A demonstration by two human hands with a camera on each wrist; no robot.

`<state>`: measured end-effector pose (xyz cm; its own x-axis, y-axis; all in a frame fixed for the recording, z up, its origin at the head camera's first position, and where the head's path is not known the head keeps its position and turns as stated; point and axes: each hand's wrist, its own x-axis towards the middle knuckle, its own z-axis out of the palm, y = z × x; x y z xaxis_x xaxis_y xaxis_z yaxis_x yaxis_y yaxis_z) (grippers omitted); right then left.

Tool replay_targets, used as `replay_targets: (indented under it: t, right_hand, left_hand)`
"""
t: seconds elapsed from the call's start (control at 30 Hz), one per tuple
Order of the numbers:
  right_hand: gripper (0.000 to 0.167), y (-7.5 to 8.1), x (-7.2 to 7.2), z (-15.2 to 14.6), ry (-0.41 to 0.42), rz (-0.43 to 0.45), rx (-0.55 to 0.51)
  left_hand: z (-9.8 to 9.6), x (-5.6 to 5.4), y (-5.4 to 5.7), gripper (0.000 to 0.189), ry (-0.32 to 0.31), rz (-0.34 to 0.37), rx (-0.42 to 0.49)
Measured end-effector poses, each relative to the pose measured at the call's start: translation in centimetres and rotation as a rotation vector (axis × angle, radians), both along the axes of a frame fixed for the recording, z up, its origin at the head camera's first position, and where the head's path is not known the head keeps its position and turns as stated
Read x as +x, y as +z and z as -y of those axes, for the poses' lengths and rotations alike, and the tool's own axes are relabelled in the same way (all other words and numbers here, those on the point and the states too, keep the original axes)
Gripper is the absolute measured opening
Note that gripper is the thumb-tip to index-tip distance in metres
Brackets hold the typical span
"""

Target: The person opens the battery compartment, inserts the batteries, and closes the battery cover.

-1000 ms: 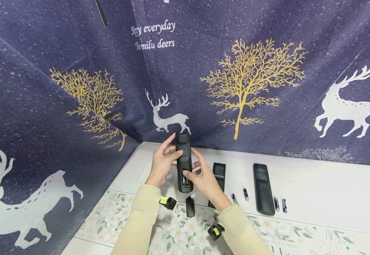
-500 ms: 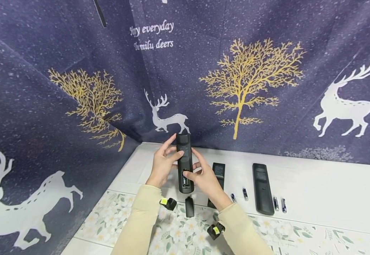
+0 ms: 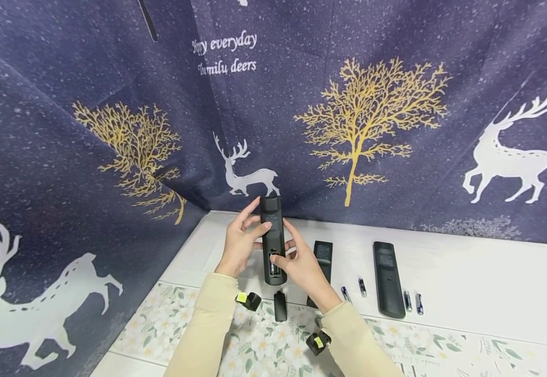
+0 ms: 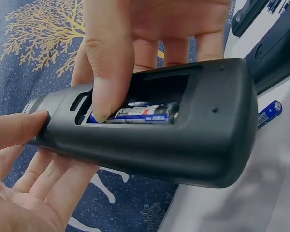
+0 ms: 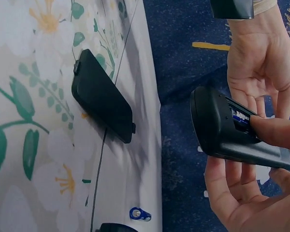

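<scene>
A black remote control (image 3: 273, 240) is held up off the table, its back facing the head camera and its battery compartment uncovered. My left hand (image 3: 241, 240) grips its upper part, thumb on the back and fingers along the side and underneath. Around the lower part, my right hand (image 3: 304, 266) supports the remote with its fingers. The right thumb presses one end of a blue AAA-size battery (image 4: 147, 114) lying in the compartment; that end is hidden beneath the thumb. The detached battery cover (image 5: 102, 99) rests on the table below the remote.
On the white table (image 3: 471, 283), a second remote (image 3: 324, 252) is partly hidden behind my right arm. A third remote (image 3: 388, 283) lies farther right. Loose batteries (image 3: 363, 287) lie between and beside them. A patterned curtain (image 3: 395, 193) stands behind the table.
Both hands and the remote stay almost in place. Slightly more of the battery in the compartment shows beside the right thumb now.
</scene>
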<state>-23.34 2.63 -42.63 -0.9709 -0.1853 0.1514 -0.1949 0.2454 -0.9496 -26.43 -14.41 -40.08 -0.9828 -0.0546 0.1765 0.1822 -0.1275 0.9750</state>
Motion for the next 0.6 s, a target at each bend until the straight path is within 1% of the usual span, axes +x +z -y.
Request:
replay_targets:
  t: [0.33,0.43,0.6]
  right_hand:
    - [0.089,-0.07,-0.13,-0.19,0.003,-0.013,0.028]
    - [0.088,0.13,-0.13,-0.32,0.004,-0.033,0.043]
    - [0.085,0.61,-0.07,-0.51,0.015,-0.07,0.074]
  left_hand:
    - [0.33,0.06,-0.07,0.07,-0.016,-0.004,0.008]
    - [0.48,0.03,-0.03,0.069,-0.01,0.004,0.014]
    - [0.63,-0.15,-0.06,0.07,-0.004,-0.003,0.016]
